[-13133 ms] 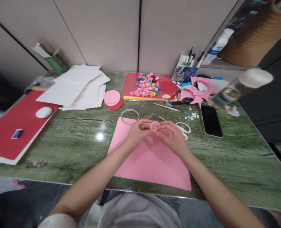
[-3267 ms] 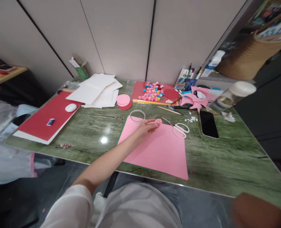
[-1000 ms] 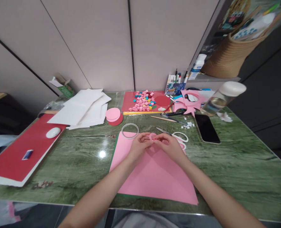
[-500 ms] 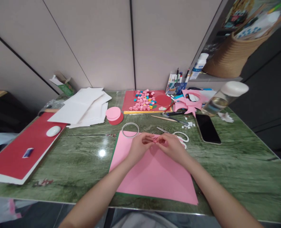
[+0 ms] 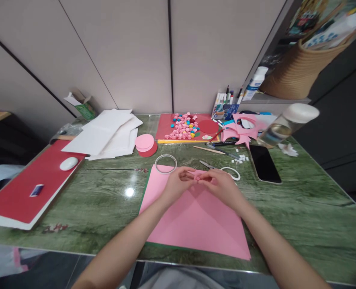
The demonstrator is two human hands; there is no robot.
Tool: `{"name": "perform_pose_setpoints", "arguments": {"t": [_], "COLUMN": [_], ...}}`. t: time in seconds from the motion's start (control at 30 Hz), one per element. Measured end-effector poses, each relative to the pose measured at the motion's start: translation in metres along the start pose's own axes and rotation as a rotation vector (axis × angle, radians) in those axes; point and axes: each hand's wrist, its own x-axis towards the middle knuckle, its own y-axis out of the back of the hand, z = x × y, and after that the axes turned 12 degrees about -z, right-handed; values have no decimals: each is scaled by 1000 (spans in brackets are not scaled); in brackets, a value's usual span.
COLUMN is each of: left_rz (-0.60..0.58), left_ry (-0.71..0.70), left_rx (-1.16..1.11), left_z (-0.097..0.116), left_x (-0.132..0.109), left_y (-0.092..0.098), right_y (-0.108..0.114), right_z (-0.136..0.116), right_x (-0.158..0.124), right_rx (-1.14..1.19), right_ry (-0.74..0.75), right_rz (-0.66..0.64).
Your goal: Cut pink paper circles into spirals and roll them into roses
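Between the fingertips of both hands is a small piece of pink paper (image 5: 197, 177), partly hidden by the fingers. My left hand (image 5: 179, 182) pinches it from the left, and my right hand (image 5: 219, 185) pinches it from the right. Both hands are held over a large sheet of pink paper (image 5: 193, 224) with green edges showing beneath it. At the sheet's top left corner lies a roll of tape (image 5: 156, 164), seen as a thin ring. White-handled scissors (image 5: 234, 172) rest just beyond my right hand, partly covered by it.
Behind the hands, a red sheet (image 5: 162, 130) carries a pile of small pink, blue and yellow pieces (image 5: 182, 127). Pink and red paper circles (image 5: 144, 143), white sheets (image 5: 101, 132), a phone (image 5: 264, 163), a bottle (image 5: 283, 124) and pink scraps (image 5: 236, 127) lie around. A red board (image 5: 21, 188) is at left.
The small pink paper has turned slightly between the fingertips and shows a little more. Both hands stay in nearly the same place; the view has shifted slightly.
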Motion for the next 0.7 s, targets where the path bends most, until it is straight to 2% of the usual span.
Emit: {"name": "perform_pose_setpoints", "arguments": {"t": [0.13,0.23,0.5,0.7], "left_rz": [68,107,108,35], "left_ry": [68,80,29,29], "left_rx": [-271,-377,-362,-314], "left_z": [5,6,2,1], "left_x": [-1,-2,-3,-3], "left_y": [-3,-6,-7,-3], "right_y": [-8,-17,-25,-20], "right_z": [-7,-7,-6,-6], "right_x": [1,2,2,3], "right_rx": [177,305,395,375], "right_ry": [-55,-98,-102,-80], "right_rz": [86,121,186,147]}}
